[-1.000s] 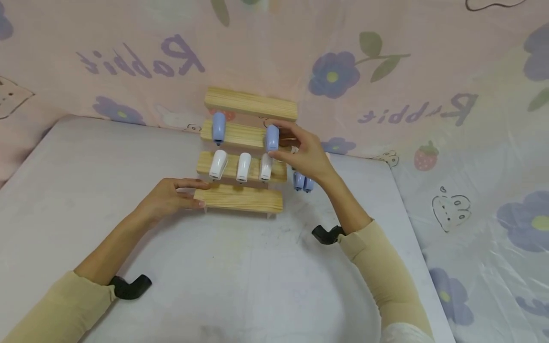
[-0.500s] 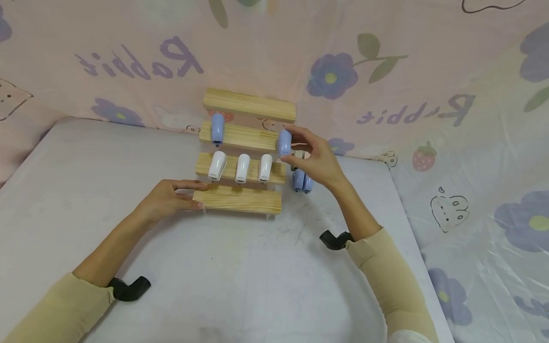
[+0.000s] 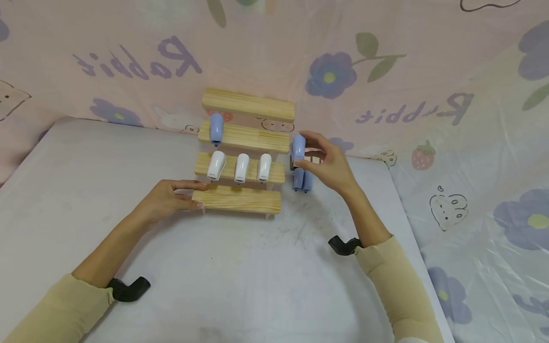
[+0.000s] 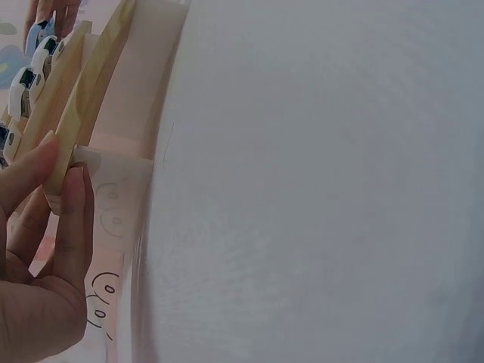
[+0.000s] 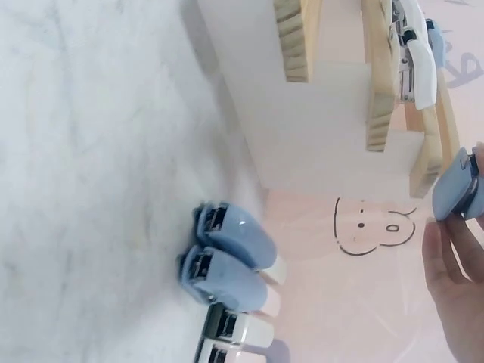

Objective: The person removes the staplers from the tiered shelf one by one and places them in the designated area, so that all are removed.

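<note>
My right hand pinches a small blue stapler between thumb and fingers, off the right end of a stepped wooden rack. In the right wrist view this held stapler is apart from the boards. My left hand grips the left end of the rack's lowest board, thumb and fingers on opposite faces. One blue stapler sits at the left of the second board from the top. Below it, a white stapler, another white stapler and a third white stapler stand in a row.
Right of the rack, two blue staplers lie side by side on the white table. White staplers are beside them, partly cut off by the frame. A printed curtain hangs close behind the rack.
My right hand has carried the blue stapler rightward and slightly down, from the right part of the second board to beyond the rack's end. My left hand stays on the lowest board.
</note>
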A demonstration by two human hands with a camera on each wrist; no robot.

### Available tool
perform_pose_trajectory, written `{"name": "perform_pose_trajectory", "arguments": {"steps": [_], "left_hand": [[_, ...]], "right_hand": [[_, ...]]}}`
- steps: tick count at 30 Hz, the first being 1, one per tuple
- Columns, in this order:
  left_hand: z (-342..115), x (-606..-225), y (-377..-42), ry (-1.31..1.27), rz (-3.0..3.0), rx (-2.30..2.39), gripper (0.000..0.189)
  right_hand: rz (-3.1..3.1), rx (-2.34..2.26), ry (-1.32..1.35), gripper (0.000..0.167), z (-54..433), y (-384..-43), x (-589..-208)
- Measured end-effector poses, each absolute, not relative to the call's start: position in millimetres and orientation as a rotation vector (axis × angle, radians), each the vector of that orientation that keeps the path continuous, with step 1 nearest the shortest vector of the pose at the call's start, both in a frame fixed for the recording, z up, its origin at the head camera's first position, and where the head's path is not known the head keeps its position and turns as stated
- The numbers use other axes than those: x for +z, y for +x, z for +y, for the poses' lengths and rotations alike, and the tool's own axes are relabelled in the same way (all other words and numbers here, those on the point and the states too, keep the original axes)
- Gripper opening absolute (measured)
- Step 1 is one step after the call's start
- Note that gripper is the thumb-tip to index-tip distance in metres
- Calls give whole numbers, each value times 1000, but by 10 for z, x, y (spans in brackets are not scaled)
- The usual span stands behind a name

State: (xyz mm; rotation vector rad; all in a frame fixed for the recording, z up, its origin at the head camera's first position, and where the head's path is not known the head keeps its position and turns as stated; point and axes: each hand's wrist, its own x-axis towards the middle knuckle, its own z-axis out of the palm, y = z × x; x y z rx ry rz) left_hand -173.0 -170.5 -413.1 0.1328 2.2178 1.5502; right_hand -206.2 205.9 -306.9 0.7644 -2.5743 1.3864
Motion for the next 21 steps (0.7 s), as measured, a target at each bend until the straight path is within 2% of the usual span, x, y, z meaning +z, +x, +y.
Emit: {"name": "perform_pose_trajectory", "arguments": {"steps": [21], "left_hand": [[-1708, -4142, -1729, 141, 2251, 1535, 62]], "right_hand": [[-2635, 1363, 597, 63, 2424, -1920, -3296]]}}
